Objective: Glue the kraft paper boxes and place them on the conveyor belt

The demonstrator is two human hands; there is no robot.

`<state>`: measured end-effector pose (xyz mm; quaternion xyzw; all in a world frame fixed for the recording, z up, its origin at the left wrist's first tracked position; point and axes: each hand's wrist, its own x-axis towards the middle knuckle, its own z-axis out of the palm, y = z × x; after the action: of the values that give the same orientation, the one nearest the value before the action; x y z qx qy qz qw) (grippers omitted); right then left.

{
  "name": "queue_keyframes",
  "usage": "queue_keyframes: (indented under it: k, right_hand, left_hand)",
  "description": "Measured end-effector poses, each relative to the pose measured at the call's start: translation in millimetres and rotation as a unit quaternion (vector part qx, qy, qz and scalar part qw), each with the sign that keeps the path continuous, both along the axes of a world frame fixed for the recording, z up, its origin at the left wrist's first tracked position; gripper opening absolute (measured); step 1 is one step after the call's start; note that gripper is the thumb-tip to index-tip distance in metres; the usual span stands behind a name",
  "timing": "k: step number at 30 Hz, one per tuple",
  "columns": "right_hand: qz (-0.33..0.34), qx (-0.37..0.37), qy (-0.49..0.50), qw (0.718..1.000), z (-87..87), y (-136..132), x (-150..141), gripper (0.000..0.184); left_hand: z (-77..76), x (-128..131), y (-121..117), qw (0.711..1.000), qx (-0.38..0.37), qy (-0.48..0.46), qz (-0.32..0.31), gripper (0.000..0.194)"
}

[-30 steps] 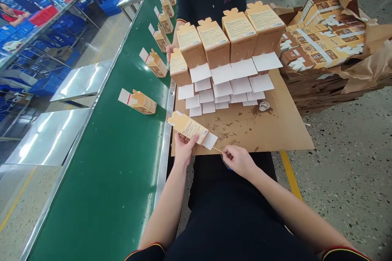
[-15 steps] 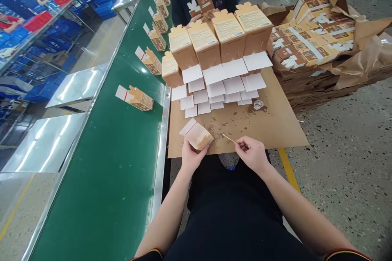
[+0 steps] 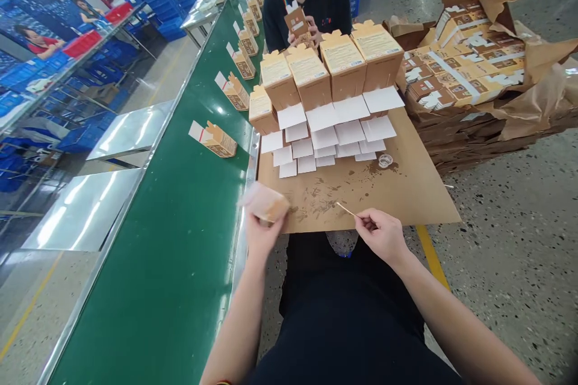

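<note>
Carton point(image 3: 265, 201) in left hand point(image 3: 263, 231); swab point(image 3: 346, 209) in right hand point(image 3: 382, 233).

The left hand point(image 3: 263, 233) held a small carton point(image 3: 266, 201), blurred, seemingly open-topped, over the desk's point(image 3: 419, 192) edge beside the green belt point(image 3: 180, 240). The right hand point(image 3: 380, 233) pinched a thin stick point(image 3: 346, 209) between its fingers, near dark smudges point(image 3: 323, 195).

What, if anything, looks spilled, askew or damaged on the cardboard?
Dark spots surround the small cup on the cardboard, and dark smears mark the part before the boxes. They look like spilled liquid, as the board elsewhere is plain brown.
</note>
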<state>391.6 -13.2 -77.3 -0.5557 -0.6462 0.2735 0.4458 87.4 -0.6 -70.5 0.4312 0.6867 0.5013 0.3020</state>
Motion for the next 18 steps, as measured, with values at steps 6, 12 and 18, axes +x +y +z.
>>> queue_keyframes:
  k: [6,12,18]
  right_hand:
    - [-0.016,0.002,0.005,1.0,-3.0,6.3,13.0,0.026]
    - [-0.011,0.025,0.023,0.999,1.8,17.8,12.2,0.028]
    - [-0.06,0.023,0.01,0.998,12.7,15.0,30.7,0.03]
  left_hand:
    - [22.0,-131.7,1.6,0.973,0.072,-0.021,0.219,0.1]
    - [26.1,-159.0,-15.6,0.974,-0.014,0.012,0.226,0.099]
    - [70.8,-125.9,-5.0,0.886,0.299,0.223,0.275,0.057]
